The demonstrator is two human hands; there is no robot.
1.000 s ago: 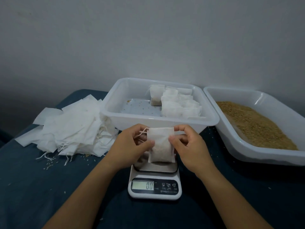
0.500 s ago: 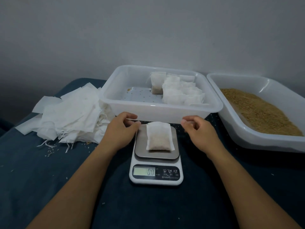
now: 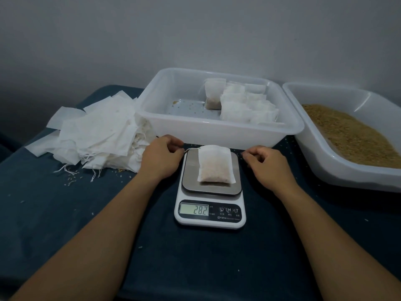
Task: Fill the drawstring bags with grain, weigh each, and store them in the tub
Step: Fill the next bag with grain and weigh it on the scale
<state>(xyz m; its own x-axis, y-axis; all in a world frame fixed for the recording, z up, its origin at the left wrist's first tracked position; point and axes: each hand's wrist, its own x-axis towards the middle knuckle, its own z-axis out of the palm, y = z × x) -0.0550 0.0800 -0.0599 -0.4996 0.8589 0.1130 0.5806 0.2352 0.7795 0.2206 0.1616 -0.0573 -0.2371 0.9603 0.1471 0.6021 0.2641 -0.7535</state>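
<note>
Scale (image 3: 210, 205) at table centre; display reads 28.2. Filled bag (image 3: 215, 165) flat on platter, drawstring trailing toward 10 o'clock. Left hand (image 3: 161, 158) at 9 o'clock of platter, fingers loosely curled, near the string; actual contact with string impossible to tell. Right hand (image 3: 268, 162) at 3 o'clock, curled loosely, holding nothing. Step in hand: weighing, reading apparently settled. Next, probably: lift bag clear, carry to tub (image 3: 152, 118) at 12 o'clock, set beside stored bags (image 3: 245, 105). Empty bags (image 3: 97, 131) at 10 o'clock, grain tray (image 3: 338, 170) at 2 o'clock.
</note>
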